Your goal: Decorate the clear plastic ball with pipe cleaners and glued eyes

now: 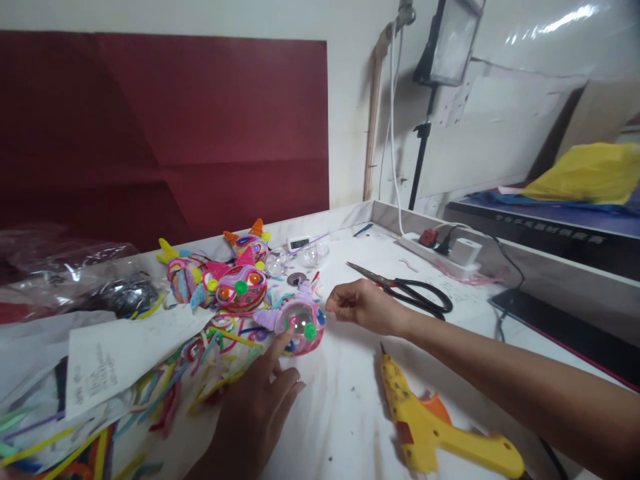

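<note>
A clear plastic ball trimmed with pipe cleaners lies on the white table, with lilac horns, a green button nose and blue eyes. My left hand has its index finger stretched onto the ball's lower left, the other fingers loosely bent and apart. At the ball's right side, my right hand has thumb and fingers pinched together; anything between them is too small to make out. Close behind stands a finished-looking ball animal with orange eyes and a green nose. Black-handled scissors lie behind my right hand.
A yellow glue gun lies in front of my right forearm. Loose pipe cleaners and a white paper card cover the left. A power strip and a dark phone-like slab lie at right. A raised rim edges the table.
</note>
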A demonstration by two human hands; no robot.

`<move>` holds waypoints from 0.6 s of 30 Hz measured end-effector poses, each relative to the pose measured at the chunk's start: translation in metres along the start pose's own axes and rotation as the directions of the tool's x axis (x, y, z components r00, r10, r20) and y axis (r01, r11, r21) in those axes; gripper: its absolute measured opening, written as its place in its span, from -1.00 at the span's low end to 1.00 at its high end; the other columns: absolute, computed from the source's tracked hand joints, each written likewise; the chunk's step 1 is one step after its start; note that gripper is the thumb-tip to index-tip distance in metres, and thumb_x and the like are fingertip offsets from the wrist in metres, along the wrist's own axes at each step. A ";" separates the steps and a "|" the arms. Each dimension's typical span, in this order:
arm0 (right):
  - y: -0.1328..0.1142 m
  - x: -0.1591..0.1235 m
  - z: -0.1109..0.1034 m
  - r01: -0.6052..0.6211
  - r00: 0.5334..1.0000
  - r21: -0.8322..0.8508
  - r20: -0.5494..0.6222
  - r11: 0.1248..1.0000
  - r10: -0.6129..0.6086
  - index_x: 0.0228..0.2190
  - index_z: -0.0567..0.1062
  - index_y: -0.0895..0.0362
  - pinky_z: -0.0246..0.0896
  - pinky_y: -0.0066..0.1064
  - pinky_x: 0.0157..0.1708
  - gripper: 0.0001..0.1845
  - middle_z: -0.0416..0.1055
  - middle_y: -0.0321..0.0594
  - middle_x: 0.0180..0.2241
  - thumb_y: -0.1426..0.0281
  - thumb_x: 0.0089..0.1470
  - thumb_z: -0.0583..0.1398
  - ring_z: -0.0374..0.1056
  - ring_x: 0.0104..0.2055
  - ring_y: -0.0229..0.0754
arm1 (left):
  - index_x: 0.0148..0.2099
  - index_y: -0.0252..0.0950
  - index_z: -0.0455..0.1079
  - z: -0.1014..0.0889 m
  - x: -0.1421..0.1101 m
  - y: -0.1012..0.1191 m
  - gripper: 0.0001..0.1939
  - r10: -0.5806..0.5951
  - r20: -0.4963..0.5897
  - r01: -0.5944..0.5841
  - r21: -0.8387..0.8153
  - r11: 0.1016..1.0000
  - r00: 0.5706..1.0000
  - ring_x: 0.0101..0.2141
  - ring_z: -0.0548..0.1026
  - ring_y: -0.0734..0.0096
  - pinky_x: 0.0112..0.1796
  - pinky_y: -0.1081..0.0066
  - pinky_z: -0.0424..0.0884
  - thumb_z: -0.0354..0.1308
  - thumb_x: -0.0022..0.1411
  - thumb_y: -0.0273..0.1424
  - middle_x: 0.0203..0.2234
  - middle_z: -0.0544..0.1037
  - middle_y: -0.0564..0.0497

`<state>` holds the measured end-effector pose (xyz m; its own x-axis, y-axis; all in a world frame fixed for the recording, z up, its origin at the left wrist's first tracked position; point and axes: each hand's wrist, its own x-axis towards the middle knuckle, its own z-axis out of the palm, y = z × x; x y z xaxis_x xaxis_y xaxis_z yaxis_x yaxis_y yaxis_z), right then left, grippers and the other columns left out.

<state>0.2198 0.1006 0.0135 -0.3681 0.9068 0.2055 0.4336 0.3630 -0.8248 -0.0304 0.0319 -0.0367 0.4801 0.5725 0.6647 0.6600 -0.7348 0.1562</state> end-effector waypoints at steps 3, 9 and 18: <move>-0.004 -0.003 -0.003 -0.004 1.000 -0.039 -0.002 0.999 0.004 -0.50 0.49 0.15 0.19 -0.47 -0.46 -0.94 0.43 -0.32 -0.54 0.41 -0.06 0.22 0.29 -0.49 -0.30 | -0.25 -0.25 0.44 0.000 0.000 0.000 -0.83 0.007 0.037 -0.008 0.019 1.000 0.999 -0.33 0.51 0.49 -0.24 0.46 0.52 0.02 0.34 -0.41 0.10 0.43 -0.15; -0.021 -0.038 -0.019 -0.016 1.000 -0.194 0.003 0.981 0.017 -0.42 0.51 0.14 0.19 -0.40 -0.41 -0.89 0.48 -0.26 -0.46 0.35 0.01 0.21 0.32 -0.45 -0.25 | -0.24 -0.24 0.46 0.002 -0.001 -0.002 -0.76 -0.018 0.036 0.016 0.038 0.999 0.999 -0.38 0.49 0.50 -0.30 0.47 0.50 -0.04 0.37 -0.39 -0.01 0.50 -0.13; -0.014 -0.148 -0.026 -0.066 0.997 -0.531 -0.004 0.845 0.075 -0.25 0.47 -0.01 0.41 -0.37 -0.38 -0.78 0.53 -0.22 -0.28 0.17 0.07 0.21 0.49 -0.34 -0.14 | -0.21 -0.23 0.46 -0.002 0.002 -0.001 -0.81 -0.027 0.063 0.026 0.024 0.999 0.998 -0.32 0.52 0.47 -0.26 0.44 0.52 0.01 0.34 -0.41 0.06 0.46 -0.15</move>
<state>0.2898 -0.0336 0.0085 -0.3310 0.9324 0.1453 0.8271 0.3608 -0.4310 -0.0309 0.0327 -0.0344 0.4973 0.6139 0.6130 0.6857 -0.7110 0.1557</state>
